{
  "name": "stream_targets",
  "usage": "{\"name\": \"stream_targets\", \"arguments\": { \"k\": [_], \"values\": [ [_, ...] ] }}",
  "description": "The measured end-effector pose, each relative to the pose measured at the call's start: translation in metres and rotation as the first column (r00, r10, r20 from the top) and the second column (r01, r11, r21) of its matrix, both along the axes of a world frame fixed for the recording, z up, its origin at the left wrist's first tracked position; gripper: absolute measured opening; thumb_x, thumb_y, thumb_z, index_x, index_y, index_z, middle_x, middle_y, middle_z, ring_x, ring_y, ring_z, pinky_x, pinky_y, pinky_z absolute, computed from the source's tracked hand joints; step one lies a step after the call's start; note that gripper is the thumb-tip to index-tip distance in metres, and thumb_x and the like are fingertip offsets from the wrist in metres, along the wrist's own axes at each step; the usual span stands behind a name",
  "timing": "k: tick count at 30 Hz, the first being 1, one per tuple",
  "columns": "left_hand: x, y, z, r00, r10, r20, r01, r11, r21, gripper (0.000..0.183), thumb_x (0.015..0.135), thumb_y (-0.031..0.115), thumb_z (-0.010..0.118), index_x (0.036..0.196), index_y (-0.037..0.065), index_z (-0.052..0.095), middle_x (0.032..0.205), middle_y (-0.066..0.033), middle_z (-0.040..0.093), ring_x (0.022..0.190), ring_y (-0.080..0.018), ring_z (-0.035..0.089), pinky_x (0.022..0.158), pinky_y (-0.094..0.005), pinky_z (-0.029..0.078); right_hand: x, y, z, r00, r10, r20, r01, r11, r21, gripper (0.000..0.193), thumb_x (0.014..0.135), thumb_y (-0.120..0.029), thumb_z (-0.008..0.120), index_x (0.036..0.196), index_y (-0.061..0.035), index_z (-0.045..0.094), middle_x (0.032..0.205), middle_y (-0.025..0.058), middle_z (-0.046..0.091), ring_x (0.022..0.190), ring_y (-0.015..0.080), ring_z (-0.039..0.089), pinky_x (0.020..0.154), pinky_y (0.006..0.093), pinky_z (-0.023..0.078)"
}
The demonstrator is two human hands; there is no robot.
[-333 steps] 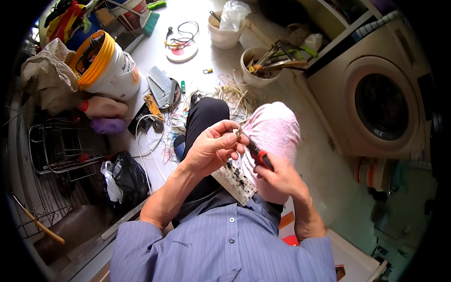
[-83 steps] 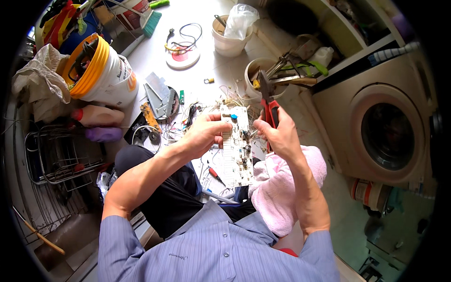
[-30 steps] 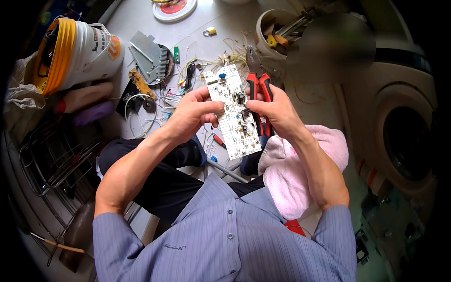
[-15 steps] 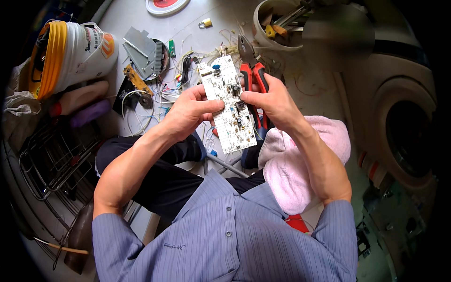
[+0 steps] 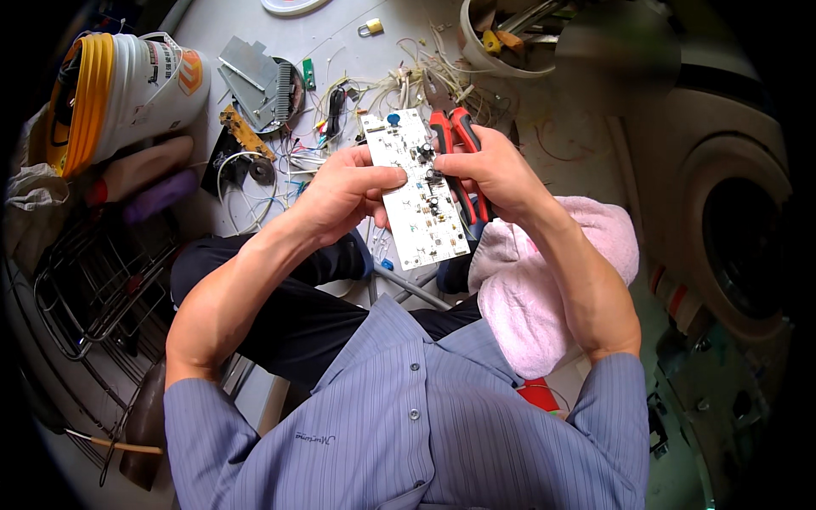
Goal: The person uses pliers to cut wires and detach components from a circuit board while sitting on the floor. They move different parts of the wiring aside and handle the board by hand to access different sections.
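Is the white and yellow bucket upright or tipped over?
Tipped over: the bucket lies on its side on the floor, yellow rim facing left.

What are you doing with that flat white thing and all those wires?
A person sitting down holds a long white circuit board in both hands. The left hand grips its left edge. The right hand steadies the right edge and also holds red-handled pliers. A pink towel lies over the right knee. A tangle of loose wires and a white bucket with a yellow rim lie on the floor beyond.
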State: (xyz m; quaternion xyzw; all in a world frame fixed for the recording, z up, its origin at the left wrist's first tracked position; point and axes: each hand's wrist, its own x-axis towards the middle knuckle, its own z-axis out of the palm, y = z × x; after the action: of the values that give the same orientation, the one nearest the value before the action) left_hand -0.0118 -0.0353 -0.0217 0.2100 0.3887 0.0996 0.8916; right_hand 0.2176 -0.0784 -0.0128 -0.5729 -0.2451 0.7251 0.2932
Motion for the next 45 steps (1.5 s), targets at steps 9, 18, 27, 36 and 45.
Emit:
{"name": "stream_targets", "arguments": {
  "k": [9, 18, 27, 36, 45],
  "values": [
    [0.0, 0.001, -0.002, 0.999, 0.037, 0.01, -0.036, 0.995, -0.092, 0.02, 0.094, 0.006, 0.062, 0.108, -0.009, 0.062, 0.089, -0.0163, 0.072, 0.056, -0.0173, 0.067, 0.046, -0.0243, 0.055, -0.001, 0.001, -0.004, 0.997, -0.018, -0.081, 0.014, 0.999, -0.043, 0.021, 0.088, -0.005, 0.068, 0.103, 0.0039, 0.058, 0.085, 0.0101, 0.066, 0.066, 0.0138, 0.065, 0.056, 0.027, 0.055],
    [0.022, -0.011, 0.015, 0.954, 0.297, -0.048, -0.301, 0.941, -0.154, 0.027, 0.096, 0.011, 0.059, 0.117, -0.005, 0.06, 0.098, -0.0151, 0.072, 0.075, -0.0218, 0.073, 0.066, -0.0348, 0.063, -0.014, 0.001, -0.008, 0.968, -0.191, -0.164, 0.191, 0.981, -0.014, 0.022, 0.086, -0.004, 0.069, 0.105, 0.0031, 0.058, 0.084, 0.0084, 0.066, 0.064, 0.0129, 0.063, 0.056, 0.0272, 0.054],
    [0.016, -0.005, 0.001, 0.953, 0.286, 0.1, -0.282, 0.958, -0.05, 0.031, 0.102, 0.017, 0.05, 0.124, -0.005, 0.055, 0.107, -0.0182, 0.069, 0.088, -0.029, 0.073, 0.078, -0.0429, 0.063, -0.021, 0.014, 0.004, 0.997, -0.073, 0.025, 0.072, 0.997, 0.024, 0.022, 0.09, -0.01, 0.065, 0.107, 0.0017, 0.059, 0.084, 0.0055, 0.066, 0.064, 0.012, 0.063, 0.056, 0.0256, 0.052],
    [-0.007, 0.025, 0.009, 0.937, 0.331, 0.11, -0.342, 0.934, 0.103, 0.039, 0.099, 0.022, 0.056, 0.126, -0.006, 0.057, 0.114, -0.02, 0.067, 0.101, -0.0277, 0.069, 0.086, -0.0409, 0.06, 0.003, 0.011, 0.024, 0.969, -0.237, 0.064, 0.173, 0.845, 0.507, 0.032, 0.102, -0.017, 0.059, 0.127, 0.0027, 0.053, 0.096, 0.0096, 0.067, 0.08, 0.0155, 0.065, 0.074, 0.0285, 0.053],
    [-0.01, 0.038, 0.017, 0.848, 0.518, 0.116, -0.529, 0.842, 0.11, 0.047, 0.101, 0.04, 0.053, 0.125, 0.0, 0.057, 0.098, -0.0108, 0.069, 0.082, -0.0169, 0.066, 0.074, -0.0304, 0.055, -0.011, -0.013, 0.007, 0.989, 0.133, 0.07, -0.149, 0.932, 0.331, 0.029, 0.101, -0.015, 0.059, 0.124, 0.0028, 0.058, 0.088, 0.0098, 0.067, 0.078, 0.0131, 0.063, 0.07, 0.0307, 0.052]
  ]
}}
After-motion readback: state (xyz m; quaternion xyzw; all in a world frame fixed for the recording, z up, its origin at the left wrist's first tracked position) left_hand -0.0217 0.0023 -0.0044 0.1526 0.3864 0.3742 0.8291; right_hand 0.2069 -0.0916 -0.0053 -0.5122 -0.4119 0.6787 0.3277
